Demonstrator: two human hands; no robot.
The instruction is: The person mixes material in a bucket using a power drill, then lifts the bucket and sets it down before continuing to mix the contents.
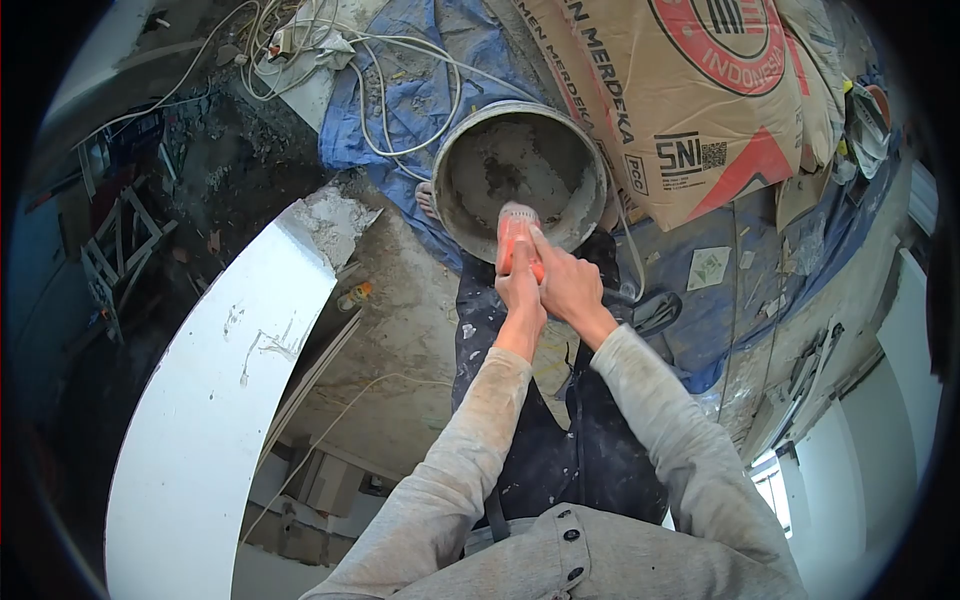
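Observation:
Both of my hands are wrapped round an orange power tool [514,238] that looks like a drill, dusty at its top end. My left hand [522,292] grips its near left side, and my right hand [570,287] closes on it from the right. The tool is over the near rim of a round bucket [592,208]. Inside the bucket lies grey wet mortar [530,160], with darker patches toward the left. Whatever is fitted to the tool's working end is hidden from this view.
Large paper cement bags [735,130] stand right of the bucket. A blue tarpaulin [400,60] covers the floor, with a loose pale cable [455,75] across it. At left a white curved panel [215,390] carries mortar on its end. Wooden frames [125,240] are farther left.

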